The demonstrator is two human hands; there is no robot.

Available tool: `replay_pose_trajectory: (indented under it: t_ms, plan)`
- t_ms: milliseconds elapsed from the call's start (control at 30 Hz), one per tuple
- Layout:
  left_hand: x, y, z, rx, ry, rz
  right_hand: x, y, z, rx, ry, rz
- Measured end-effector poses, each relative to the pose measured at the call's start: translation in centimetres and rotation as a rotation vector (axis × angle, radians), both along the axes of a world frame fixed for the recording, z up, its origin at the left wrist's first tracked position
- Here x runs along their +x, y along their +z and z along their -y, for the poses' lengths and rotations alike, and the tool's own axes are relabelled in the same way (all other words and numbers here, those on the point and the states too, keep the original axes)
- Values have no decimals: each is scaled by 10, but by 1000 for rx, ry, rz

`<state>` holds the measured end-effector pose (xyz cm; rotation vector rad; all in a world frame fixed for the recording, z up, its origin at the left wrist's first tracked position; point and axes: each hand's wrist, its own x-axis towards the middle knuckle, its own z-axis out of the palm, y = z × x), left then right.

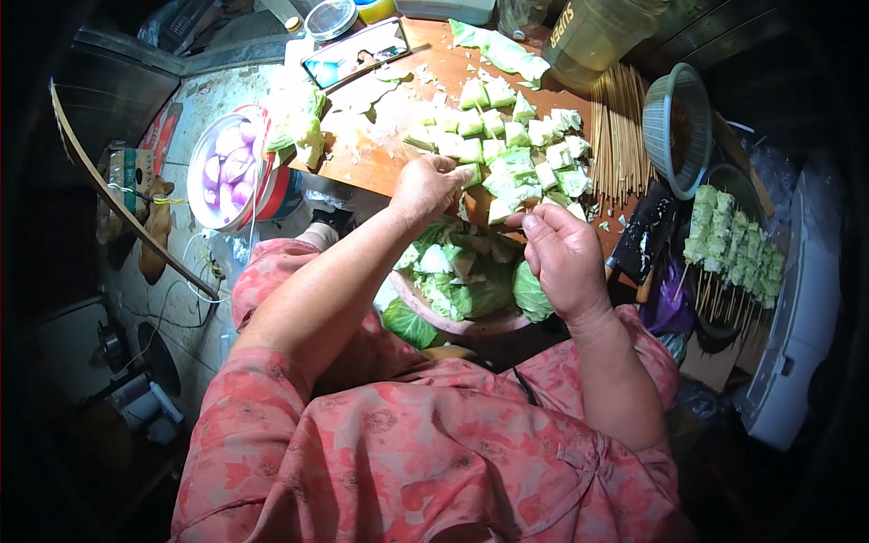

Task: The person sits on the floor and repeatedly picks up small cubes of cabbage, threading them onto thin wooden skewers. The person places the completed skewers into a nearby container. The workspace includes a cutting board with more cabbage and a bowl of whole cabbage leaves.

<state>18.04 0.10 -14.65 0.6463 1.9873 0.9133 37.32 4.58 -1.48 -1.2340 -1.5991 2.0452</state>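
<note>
Pieces of cut cabbage [512,176] lie spread over a wooden board [370,163]. My left hand [431,183] is at the board's near edge, its thumb and fingertips on a small cabbage piece [470,174]. To its right my right hand [560,254] is closed, thumb against forefinger, by a cabbage chunk [500,211]; what it pinches, perhaps a thin skewer, is mostly hidden. A thin stick stands among the pieces farther back. Bamboo skewers [618,136] lie in a bundle at the board's right. Threaded cabbage skewers [733,244] rest farther right.
A basin [468,327] of cabbage sits below the board. A bucket [227,173] of peeled onions stands left. A phone [356,53] and a plastic jug [601,41] are at the back. A cleaver [645,227] and a plastic basket [679,132] are on the right.
</note>
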Motion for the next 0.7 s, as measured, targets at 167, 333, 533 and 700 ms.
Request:
replay_pose_trajectory:
  t_ms: [167, 333, 533, 700]
  plan:
    - [5, 10, -4, -78, -34, -27, 4, -2, 2, 35, 10, 11]
    - [15, 23, -8, -99, -80, -235, 5, -2, 3, 61, 28, 29]
    - [22, 25, -5, -60, -48, -194, 5, -8, 6, 108, 40, 57]
    - [21, 25, 1, 25, 163, 448, 5, -12, 7, 157, 59, 67]
